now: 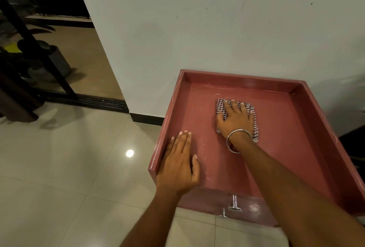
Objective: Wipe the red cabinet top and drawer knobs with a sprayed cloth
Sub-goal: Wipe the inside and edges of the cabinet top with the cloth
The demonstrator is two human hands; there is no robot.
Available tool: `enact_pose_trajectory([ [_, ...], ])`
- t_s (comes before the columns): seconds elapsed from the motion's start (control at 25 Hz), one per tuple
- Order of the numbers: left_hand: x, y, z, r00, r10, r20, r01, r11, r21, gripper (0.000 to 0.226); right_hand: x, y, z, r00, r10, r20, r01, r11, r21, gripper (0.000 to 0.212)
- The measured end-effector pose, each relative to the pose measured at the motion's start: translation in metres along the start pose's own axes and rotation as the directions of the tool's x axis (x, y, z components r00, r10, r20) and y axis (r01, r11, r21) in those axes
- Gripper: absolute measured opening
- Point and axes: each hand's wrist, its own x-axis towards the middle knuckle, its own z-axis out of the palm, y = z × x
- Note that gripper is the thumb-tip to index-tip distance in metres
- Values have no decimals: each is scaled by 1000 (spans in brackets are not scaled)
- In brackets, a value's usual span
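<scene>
The red cabinet top (276,128) has a raised rim on three sides and stands against a white wall. A folded checked cloth (221,104) lies on it toward the back. My right hand (236,119) presses flat on the cloth with straight, spread fingers; a metal bangle circles that wrist. Flat on the cabinet's front left corner, beside the left rim, rests my left hand (179,161). Two metal drawer knobs (234,206) stick out of the cabinet front below.
A white wall (217,29) backs the cabinet. Glossy beige floor tiles (69,167) spread to the left. A dark sliding-door track (88,100) and potted plants (35,53) lie at far left. Something dark sits at the right edge.
</scene>
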Motion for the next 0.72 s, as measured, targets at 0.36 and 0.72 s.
enact_pose_trajectory([
  [0.36,-1,1,0,1000,13,-25,-13,1000,-1,61,20,-35,9,999,5,32,-5,1000,-9,60],
  [0.72,0,2,-1,999,7,-47,-6,1000,11,60,35,4,3,998,59,-34,-59,998,-21,57],
])
